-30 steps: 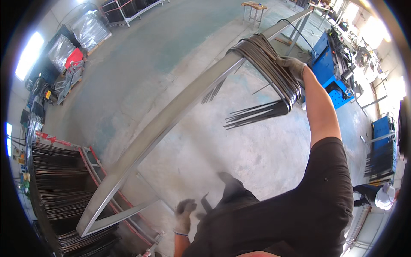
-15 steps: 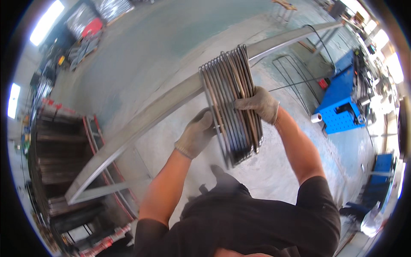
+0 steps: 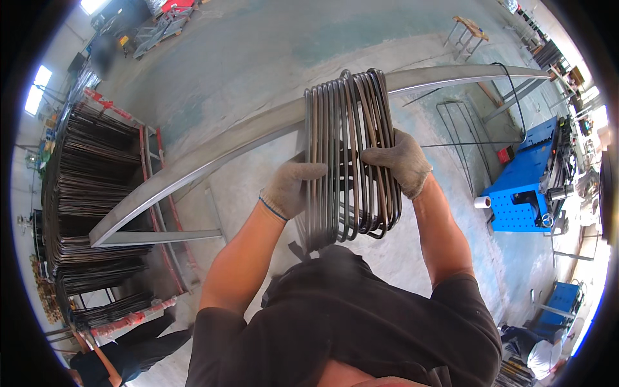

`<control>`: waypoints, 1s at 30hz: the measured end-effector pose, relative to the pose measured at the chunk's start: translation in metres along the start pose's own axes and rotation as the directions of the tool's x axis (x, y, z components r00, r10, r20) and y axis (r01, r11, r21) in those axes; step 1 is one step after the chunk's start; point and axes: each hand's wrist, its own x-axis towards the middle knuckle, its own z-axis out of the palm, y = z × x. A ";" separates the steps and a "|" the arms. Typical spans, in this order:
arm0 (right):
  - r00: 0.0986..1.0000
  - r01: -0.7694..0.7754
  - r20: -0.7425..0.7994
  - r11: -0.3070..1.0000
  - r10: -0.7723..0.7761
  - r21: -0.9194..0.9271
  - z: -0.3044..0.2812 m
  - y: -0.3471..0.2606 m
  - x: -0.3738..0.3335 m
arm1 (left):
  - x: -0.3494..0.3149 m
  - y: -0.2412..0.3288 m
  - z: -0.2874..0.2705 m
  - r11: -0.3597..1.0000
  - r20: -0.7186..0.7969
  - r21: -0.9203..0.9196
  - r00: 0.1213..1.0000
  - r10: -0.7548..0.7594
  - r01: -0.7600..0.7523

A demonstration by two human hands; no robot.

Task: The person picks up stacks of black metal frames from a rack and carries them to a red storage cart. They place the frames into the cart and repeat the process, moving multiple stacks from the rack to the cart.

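Note:
A row of long metal rod loops (image 3: 351,145) with rounded ends hangs over a grey metal beam (image 3: 225,147), their lower ends close to my body. My left hand (image 3: 289,186), in a knitted work glove, is closed on the left side of the row, its thumb across the front and its fingers hidden behind. On the right side, my gloved right hand (image 3: 403,162) grips the loops with its thumb laid over the outer rods. Gaps show between several loops near the middle. The lower left ends are smeared by motion.
At left stands a rack (image 3: 145,161) with red edges, stacked with dark rods (image 3: 97,174). Another person (image 3: 138,345) is at lower left. Right of the beam are a blue workbench (image 3: 522,187), a wire frame (image 3: 461,135) and a black cable (image 3: 516,103). A wooden-topped stool (image 3: 469,27) stands farther off.
The loops have swung from a slant to nearly straight toward me, and gaps have opened between them. My left thumb now lies over the front rods. The view has shifted.

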 end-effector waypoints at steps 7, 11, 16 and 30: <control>0.998 -0.046 0.041 0.998 0.044 0.038 -0.008 0.001 -0.006 | 0.019 -0.006 0.017 1.000 0.001 -0.027 1.000 -0.006 0.006; 0.978 -0.074 -0.209 0.923 -0.006 -0.377 -0.017 0.000 -0.013 | 0.014 -0.008 0.012 0.986 0.071 -0.158 0.996 0.059 -0.047; 0.709 0.458 -0.309 0.747 -0.634 -0.483 0.010 0.023 -0.055 | -0.019 -0.006 -0.006 0.952 0.021 -0.277 0.989 0.145 -0.134; 0.292 -0.324 0.952 0.946 0.091 0.009 0.154 0.063 -0.008 | -0.106 0.014 -0.017 0.856 -0.384 -0.120 0.819 0.426 -0.502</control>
